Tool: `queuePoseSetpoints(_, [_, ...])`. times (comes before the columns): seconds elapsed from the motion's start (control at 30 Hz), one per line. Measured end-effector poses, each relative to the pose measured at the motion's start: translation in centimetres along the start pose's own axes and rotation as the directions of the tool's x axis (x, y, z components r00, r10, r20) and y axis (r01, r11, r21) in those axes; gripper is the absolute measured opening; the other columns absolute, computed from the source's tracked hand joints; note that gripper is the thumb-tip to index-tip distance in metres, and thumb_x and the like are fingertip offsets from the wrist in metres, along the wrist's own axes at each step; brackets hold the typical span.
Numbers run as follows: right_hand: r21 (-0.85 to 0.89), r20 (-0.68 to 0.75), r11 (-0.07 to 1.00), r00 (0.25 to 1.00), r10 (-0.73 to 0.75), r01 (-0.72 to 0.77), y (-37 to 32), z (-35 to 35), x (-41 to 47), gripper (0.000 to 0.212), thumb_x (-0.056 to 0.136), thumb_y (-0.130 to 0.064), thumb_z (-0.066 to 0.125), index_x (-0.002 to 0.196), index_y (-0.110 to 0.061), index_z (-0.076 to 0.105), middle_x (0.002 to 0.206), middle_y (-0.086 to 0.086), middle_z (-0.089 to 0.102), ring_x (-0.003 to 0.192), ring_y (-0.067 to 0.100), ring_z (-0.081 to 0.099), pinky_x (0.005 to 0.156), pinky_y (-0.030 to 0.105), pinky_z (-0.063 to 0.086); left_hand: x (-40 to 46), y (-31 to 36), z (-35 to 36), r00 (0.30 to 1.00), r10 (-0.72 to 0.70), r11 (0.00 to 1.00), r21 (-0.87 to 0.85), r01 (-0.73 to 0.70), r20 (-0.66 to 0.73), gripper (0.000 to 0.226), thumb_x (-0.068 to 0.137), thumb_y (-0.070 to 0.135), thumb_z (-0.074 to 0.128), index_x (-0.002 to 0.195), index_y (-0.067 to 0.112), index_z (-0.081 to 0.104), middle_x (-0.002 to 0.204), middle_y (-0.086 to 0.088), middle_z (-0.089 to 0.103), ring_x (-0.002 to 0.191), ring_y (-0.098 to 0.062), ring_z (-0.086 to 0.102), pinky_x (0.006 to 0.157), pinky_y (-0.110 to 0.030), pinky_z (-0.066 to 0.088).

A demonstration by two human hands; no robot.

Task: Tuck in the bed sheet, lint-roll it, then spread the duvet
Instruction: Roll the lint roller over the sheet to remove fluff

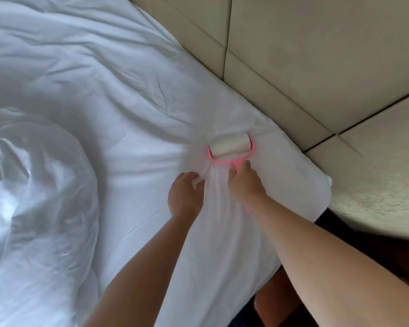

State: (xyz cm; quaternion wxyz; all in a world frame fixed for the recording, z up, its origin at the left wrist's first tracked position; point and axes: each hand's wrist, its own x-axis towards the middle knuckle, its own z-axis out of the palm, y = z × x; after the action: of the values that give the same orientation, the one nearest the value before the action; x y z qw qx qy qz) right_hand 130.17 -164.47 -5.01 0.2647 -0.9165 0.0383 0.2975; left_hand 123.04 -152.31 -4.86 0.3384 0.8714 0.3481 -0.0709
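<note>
Pink plastic lint roller with white adhesive drum lies on the white bed sheet near the bed's right edge; right hand grips its handle, left hand pinches bunched sheet beside it. Crumpled white duvet lies at left.

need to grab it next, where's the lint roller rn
In the head view, right of centre: the lint roller lies on the sheet near the padded headboard, handle in the right hand.

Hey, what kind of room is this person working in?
Most likely a bedroom, perhaps a hotel room: a white bed sheet covers a mattress, a crumpled white duvet lies on it, and beige padded wall panels stand behind.
</note>
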Motion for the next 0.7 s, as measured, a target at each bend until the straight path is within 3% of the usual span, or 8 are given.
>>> queuePoseSetpoints(0.13, [0.005, 0.025, 1.0, 1.0, -0.014, 0.014, -1.0, -1.3, 0.5, 0.045, 0.103, -0.038, 0.03, 0.125, 0.0, 0.039, 0.122, 0.02, 0.054, 0.113, 0.037, 0.054, 0.085, 0.038, 0.042, 0.0, 0.0, -0.9, 0.999, -0.032, 0.999, -0.01, 0.032, -0.029, 0.016, 0.09, 0.022, 0.06, 0.101, 0.015, 0.069, 0.101, 0.0, 0.064, 0.092, -0.02, 0.059, 0.071, -0.023, 0.037])
queuePoseSetpoints(0.47, [-0.044, 0.111, 0.998, 0.992, 0.052, -0.048, 4.4, -2.8, -8.5, 0.041, 0.102, -0.037, 0.032, 0.12, -0.002, 0.044, 0.115, 0.017, 0.059, 0.105, 0.033, 0.058, 0.084, 0.038, 0.046, -5.0, 0.9, -2.8, 0.994, -0.107, 0.994, -0.03, 0.107, 0.008, 0.014, 0.091, 0.023, 0.058, 0.089, 0.014, 0.068, 0.092, -0.003, 0.065, 0.088, -0.023, 0.06, 0.067, -0.027, 0.04])
queuePoseSetpoints(0.7, [-0.097, 0.169, 0.992, 0.984, -0.064, 0.082, 3.7, -3.4, -11.8, 0.04, 0.102, -0.042, 0.03, 0.115, -0.006, 0.044, 0.109, 0.013, 0.06, 0.098, 0.031, 0.06, 0.08, 0.04, 0.047, -5.8, 1.5, -4.0, 0.997, -0.081, 0.996, -0.023, 0.081, -0.001, 0.016, 0.091, 0.022, 0.056, 0.094, 0.013, 0.068, 0.097, -0.004, 0.065, 0.088, -0.023, 0.058, 0.067, -0.027, 0.038])
